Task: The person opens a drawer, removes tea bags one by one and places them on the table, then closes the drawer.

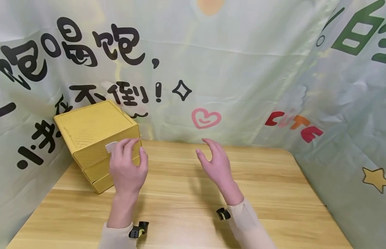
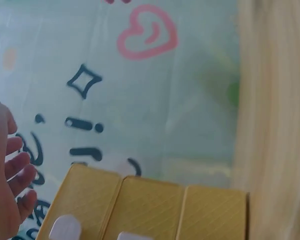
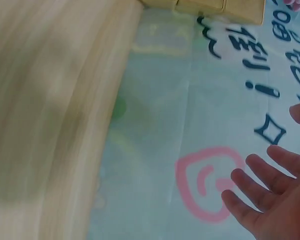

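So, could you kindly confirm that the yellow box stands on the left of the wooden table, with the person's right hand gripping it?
Not quite: the right hand holds nothing and is apart from the yellow box, as the head view shows. The box does stand on the left of the wooden table.

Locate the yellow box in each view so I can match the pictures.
Head: yellow box left of centre, partly hidden by the left hand.
Left wrist: yellow box along the bottom edge, cut off.
Right wrist: yellow box at the top edge, right of centre, cut off.
Shared landmark: pink heart, in all three.
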`<action>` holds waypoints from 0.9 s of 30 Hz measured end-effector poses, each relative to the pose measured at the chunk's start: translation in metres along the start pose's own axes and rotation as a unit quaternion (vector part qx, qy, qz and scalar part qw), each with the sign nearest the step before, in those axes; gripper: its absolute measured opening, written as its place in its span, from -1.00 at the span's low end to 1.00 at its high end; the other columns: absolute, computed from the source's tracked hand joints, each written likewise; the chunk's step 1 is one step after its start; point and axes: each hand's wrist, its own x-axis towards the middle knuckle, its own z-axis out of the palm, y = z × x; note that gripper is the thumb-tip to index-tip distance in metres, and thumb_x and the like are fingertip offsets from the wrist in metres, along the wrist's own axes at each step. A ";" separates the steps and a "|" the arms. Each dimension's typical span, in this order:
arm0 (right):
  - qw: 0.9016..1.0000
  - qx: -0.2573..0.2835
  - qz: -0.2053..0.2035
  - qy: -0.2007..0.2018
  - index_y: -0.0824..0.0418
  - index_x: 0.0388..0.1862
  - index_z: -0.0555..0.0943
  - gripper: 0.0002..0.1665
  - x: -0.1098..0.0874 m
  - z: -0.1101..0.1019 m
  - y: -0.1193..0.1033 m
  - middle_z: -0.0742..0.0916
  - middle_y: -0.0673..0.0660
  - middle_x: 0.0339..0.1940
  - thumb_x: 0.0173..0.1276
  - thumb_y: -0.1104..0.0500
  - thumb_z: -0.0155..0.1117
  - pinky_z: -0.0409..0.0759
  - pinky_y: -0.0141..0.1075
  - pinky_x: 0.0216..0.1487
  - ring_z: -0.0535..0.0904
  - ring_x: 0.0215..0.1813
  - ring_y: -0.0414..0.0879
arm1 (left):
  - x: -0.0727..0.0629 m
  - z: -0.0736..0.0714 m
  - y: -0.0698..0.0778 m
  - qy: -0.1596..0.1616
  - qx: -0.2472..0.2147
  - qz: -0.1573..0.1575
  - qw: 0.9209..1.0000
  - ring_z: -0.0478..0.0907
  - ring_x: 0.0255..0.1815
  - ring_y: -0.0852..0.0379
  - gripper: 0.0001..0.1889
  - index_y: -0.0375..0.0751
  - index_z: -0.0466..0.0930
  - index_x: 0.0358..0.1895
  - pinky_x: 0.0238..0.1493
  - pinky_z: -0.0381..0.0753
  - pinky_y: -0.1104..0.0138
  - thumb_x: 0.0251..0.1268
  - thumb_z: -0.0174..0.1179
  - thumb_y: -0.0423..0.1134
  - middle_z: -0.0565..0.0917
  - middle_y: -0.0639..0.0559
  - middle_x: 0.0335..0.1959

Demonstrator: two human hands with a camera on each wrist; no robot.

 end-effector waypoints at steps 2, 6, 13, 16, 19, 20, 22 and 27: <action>1.000 0.015 -0.010 0.000 0.16 0.41 0.56 -0.42 0.006 0.007 -0.007 0.64 0.15 0.35 0.53 -0.07 0.26 0.53 0.15 0.31 0.56 0.34 0.14 | 0.005 -0.005 -0.002 0.038 -0.007 -0.006 0.999 0.56 -0.15 -0.30 -0.69 -0.35 0.72 -0.03 -0.21 0.47 -0.01 0.32 0.15 -0.24 0.66 -0.29 -0.07; 0.999 0.049 -0.013 -0.011 0.16 0.36 0.59 -0.48 0.020 0.023 -0.021 0.68 0.12 0.29 0.54 -0.04 0.26 0.62 0.07 0.18 0.61 0.23 0.11 | 0.014 -0.015 -0.006 0.116 -0.011 -0.024 0.993 0.55 -0.11 -0.34 -0.70 -0.35 0.74 -0.05 -0.10 0.41 0.05 0.25 0.18 -0.27 0.66 -0.33 -0.08; 0.993 0.108 -0.010 -0.053 0.18 0.30 0.62 -0.54 0.047 0.055 -0.047 0.70 0.10 0.23 0.54 -0.01 0.27 0.67 -0.09 0.16 0.63 0.18 0.03 | 0.032 -0.038 -0.017 0.226 0.017 -0.087 0.970 0.49 0.12 -0.21 -0.66 -0.35 0.72 -0.04 0.25 0.30 0.17 0.15 0.21 -0.26 0.64 -0.23 0.05; 0.991 0.113 -0.016 -0.073 0.20 0.30 0.61 -0.52 0.058 0.068 -0.059 0.70 0.11 0.24 0.55 -0.02 0.24 0.66 -0.14 0.16 0.63 0.19 0.04 | 0.037 -0.048 -0.025 0.247 0.031 -0.109 0.962 0.42 0.23 -0.06 -0.62 -0.35 0.70 0.03 0.35 0.27 0.17 0.15 0.21 -0.26 0.59 -0.11 0.15; 0.987 0.131 -0.017 -0.092 0.23 0.30 0.61 -0.52 0.066 0.083 -0.070 0.70 0.12 0.22 0.56 -0.01 0.23 0.66 -0.21 0.14 0.63 0.19 0.03 | 0.036 -0.055 -0.037 0.246 0.027 -0.134 0.960 0.38 0.31 0.02 -0.57 -0.37 0.67 0.09 0.43 0.23 0.21 0.14 0.22 -0.26 0.53 -0.05 0.21; 0.985 0.142 -0.015 -0.098 0.24 0.29 0.61 -0.53 0.068 0.088 -0.075 0.70 0.13 0.22 0.57 0.00 0.22 0.66 -0.24 0.14 0.64 0.18 0.02 | 0.035 -0.057 -0.042 0.240 0.023 -0.146 0.960 0.37 0.33 0.03 -0.54 -0.38 0.65 0.13 0.45 0.23 0.23 0.15 0.22 -0.25 0.51 -0.04 0.23; 0.981 0.161 -0.009 -0.108 0.26 0.28 0.62 -0.55 0.072 0.097 -0.083 0.72 0.12 0.19 0.58 0.02 0.21 0.66 -0.30 0.12 0.65 0.15 -0.03 | 0.030 -0.060 -0.053 0.215 0.005 -0.183 0.959 0.34 0.36 0.07 -0.52 -0.37 0.61 0.20 0.48 0.22 0.26 0.21 0.23 -0.24 0.45 -0.03 0.27; 0.971 0.204 0.020 -0.122 0.23 0.29 0.64 -0.56 0.084 0.118 -0.109 0.74 0.10 0.19 0.61 0.02 0.16 0.64 -0.36 0.14 0.67 0.15 -0.09 | 0.022 -0.068 -0.074 0.112 -0.062 -0.350 0.928 0.24 0.36 0.18 -0.39 -0.16 0.35 0.51 0.42 0.25 0.35 0.46 0.18 -0.08 0.30 0.02 0.40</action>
